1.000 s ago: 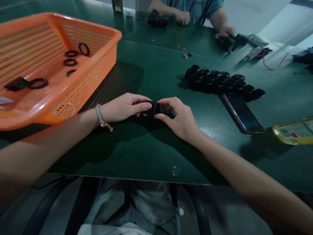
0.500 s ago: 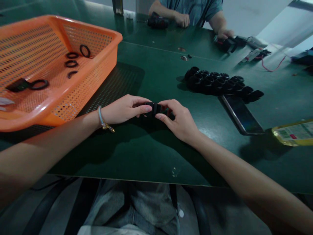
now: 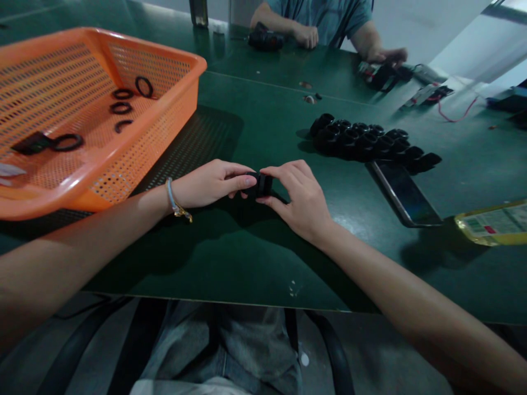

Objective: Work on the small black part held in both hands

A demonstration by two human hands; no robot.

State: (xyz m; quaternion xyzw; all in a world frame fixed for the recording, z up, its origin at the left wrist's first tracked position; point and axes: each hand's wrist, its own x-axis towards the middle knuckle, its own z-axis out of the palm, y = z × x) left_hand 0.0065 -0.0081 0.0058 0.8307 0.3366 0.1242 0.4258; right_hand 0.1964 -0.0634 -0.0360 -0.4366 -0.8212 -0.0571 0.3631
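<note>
Between my hands, just above the green table [image 3: 230, 258], is a small black cylindrical part [image 3: 262, 185]. My left hand [image 3: 214, 184] is closed round its left end, thumb along the near side. The fingers and thumb of my right hand [image 3: 302, 200] pinch its right end from above and below. My fingers hide much of the part, so its exact kind does not show. Several similar black cylindrical parts [image 3: 366, 140] stand in a cluster to the right, beyond my right hand.
An orange perforated basket [image 3: 164, 126] on the left holds several black rings [image 3: 121, 108]. A phone [image 3: 405, 195] touches the black cluster, with a yellow-labelled bottle [image 3: 494, 224] at far right. Across the table, a person's hand [image 3: 307, 37] rests near a power drill [image 3: 265, 37].
My right hand's fingers have shifted and spread a little around the right end of the black part. My left hand stays put. The other person's hand at upper right has moved and opened.
</note>
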